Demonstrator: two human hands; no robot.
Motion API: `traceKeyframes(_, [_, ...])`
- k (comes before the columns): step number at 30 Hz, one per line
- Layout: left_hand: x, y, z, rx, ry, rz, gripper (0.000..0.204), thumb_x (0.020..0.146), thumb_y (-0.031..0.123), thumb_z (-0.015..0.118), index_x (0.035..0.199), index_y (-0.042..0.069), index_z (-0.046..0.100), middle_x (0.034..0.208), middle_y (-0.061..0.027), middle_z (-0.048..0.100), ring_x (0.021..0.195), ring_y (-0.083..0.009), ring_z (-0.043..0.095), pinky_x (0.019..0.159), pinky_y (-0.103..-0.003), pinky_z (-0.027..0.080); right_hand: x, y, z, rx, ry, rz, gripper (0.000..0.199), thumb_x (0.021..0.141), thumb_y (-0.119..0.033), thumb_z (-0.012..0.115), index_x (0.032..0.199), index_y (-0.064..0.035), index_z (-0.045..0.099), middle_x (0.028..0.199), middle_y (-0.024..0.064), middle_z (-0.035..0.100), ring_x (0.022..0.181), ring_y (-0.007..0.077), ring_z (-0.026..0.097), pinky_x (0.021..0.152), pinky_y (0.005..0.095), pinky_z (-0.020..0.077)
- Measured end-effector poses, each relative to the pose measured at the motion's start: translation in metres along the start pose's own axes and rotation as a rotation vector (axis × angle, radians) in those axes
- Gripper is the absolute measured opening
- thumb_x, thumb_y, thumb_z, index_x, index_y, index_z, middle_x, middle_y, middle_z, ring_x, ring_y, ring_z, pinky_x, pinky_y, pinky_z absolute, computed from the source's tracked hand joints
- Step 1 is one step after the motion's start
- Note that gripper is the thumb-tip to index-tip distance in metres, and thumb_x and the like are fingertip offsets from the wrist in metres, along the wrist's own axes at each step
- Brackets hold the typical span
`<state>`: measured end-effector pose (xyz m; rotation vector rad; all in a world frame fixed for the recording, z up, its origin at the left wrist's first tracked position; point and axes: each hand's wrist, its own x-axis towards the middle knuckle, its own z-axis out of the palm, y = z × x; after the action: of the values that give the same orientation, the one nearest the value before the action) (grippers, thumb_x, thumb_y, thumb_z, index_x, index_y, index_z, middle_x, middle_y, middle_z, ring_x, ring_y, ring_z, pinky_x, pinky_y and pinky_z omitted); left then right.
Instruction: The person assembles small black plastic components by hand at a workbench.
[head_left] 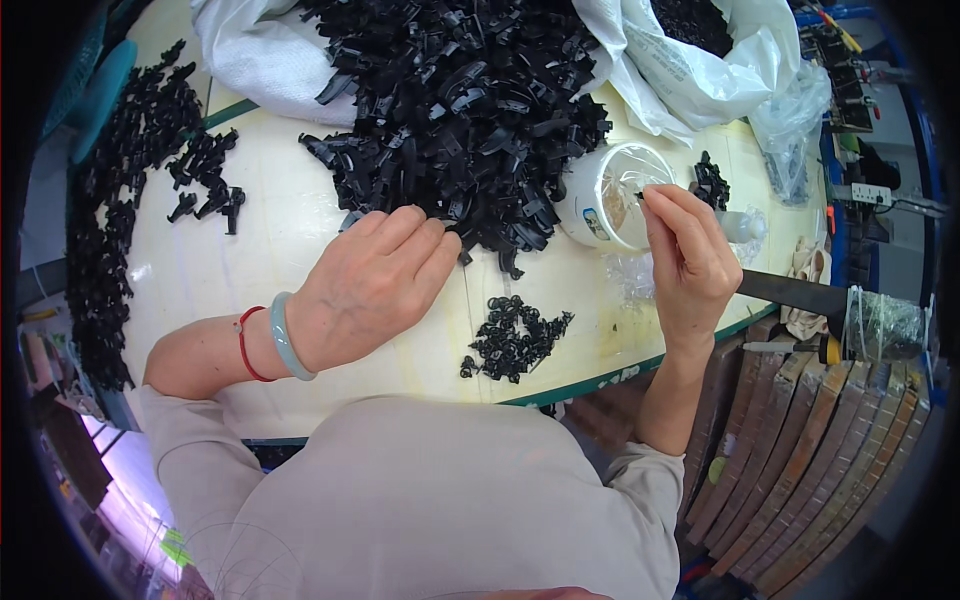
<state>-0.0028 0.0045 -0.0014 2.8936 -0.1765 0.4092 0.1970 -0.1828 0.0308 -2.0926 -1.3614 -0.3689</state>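
A big heap of black plastic parts (450, 110) covers the far middle of the table. At its near left edge, my left hand (375, 280) has its fingers curled together against the parts; the fingertips are hidden, so I cannot tell what they hold. My right hand (695, 255) is raised beside the mouth of a white tub (590, 205), thumb and fingers pinched on a tiny dark piece. The tub is tilted, with clear film about its opening. A small pile of black ring-like pieces (515, 338) lies on the table between my hands.
More black parts (110, 220) spread along the left side of the table (200, 290). White sacks (680, 70) stand at the back. Beyond my right hand are a small translucent bottle (742, 226), another little black pile (711, 182) and a dark bar (790, 292) across the table edge.
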Motion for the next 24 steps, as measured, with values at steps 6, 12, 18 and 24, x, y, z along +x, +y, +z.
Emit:
traceKeyframes(6, [0.002,-0.001,-0.005,-0.13,0.039,-0.047,0.036,0.063,0.008,0.074,0.095,0.0,0.058,0.09,-0.0091,0.059,0.081,-0.0227,0.057,0.065,-0.031,0.047,0.007,0.001,0.0,-0.036,-0.09,-0.042,0.018,0.07,0.007,0.067,0.087,-0.0003,0.065,0.087,0.0101,0.065,0.077,0.0235,0.064,0.066,0.0297,0.0509])
traceKeyframes(12, [0.006,-0.002,-0.023,-0.378,0.105,-0.154,0.029,0.07,0.005,0.072,0.096,0.001,0.061,0.086,-0.0111,0.063,0.075,-0.0232,0.062,0.063,-0.03,0.05,-0.001,-0.01,-0.008,0.166,0.002,0.133,0.017,0.072,0.009,0.067,0.088,0.0014,0.066,0.088,0.0096,0.066,0.073,0.0153,0.062,0.06,0.0243,0.0491])
traceKeyframes(18, [0.013,-0.002,-0.023,-1.4,-0.248,-0.649,0.024,0.086,0.004,0.057,0.109,-0.002,0.058,0.089,-0.0084,0.065,0.079,-0.0115,0.063,0.065,-0.022,0.052,-0.031,-0.038,-0.001,0.66,0.096,0.416,0.023,0.067,0.017,0.066,0.087,0.004,0.067,0.087,0.0153,0.065,0.075,0.0157,0.061,0.062,0.0227,0.0503])
traceKeyframes(24, [0.008,0.007,0.004,-2.02,-0.413,-0.756,0.033,0.09,0.005,0.054,0.122,-0.002,0.048,0.109,-0.0094,0.059,0.095,-0.0171,0.063,0.084,-0.028,0.052,-0.052,-0.059,0.017,0.643,0.066,0.22,0.025,0.065,0.015,0.069,0.087,0.0036,0.066,0.088,0.0164,0.065,0.076,0.0207,0.064,0.065,0.0248,0.0519])
